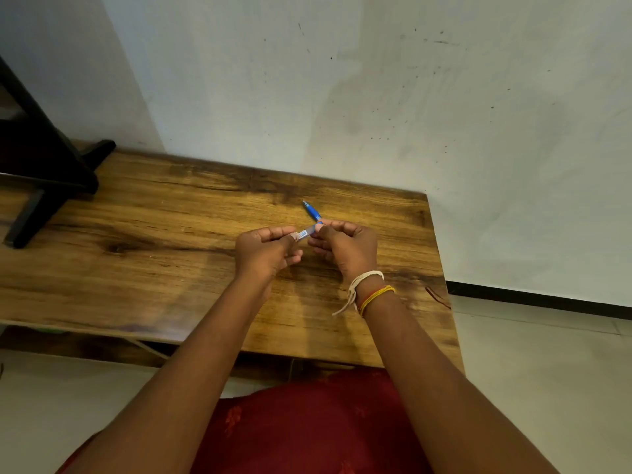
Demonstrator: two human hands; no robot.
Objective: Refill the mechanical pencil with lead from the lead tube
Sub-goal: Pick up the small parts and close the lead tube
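My left hand [265, 249] pinches a small clear lead tube [305, 233] with a blue-and-white label by its left end. The fingertips of my right hand [345, 246] touch the tube's right end. The blue mechanical pencil [312, 211] sticks out of my right hand's grip, with its tip pointing away and to the left, just above the wooden table [171, 254]. The pencil's rear part is hidden inside my right fist. Both hands hover over the middle of the table, close together.
A black stand [44, 186] rests on the table's far left. A pale wall [376, 97] runs right behind the table. The table's right edge [441, 268] drops to a light tiled floor. Thread bands circle my right wrist [367, 289].
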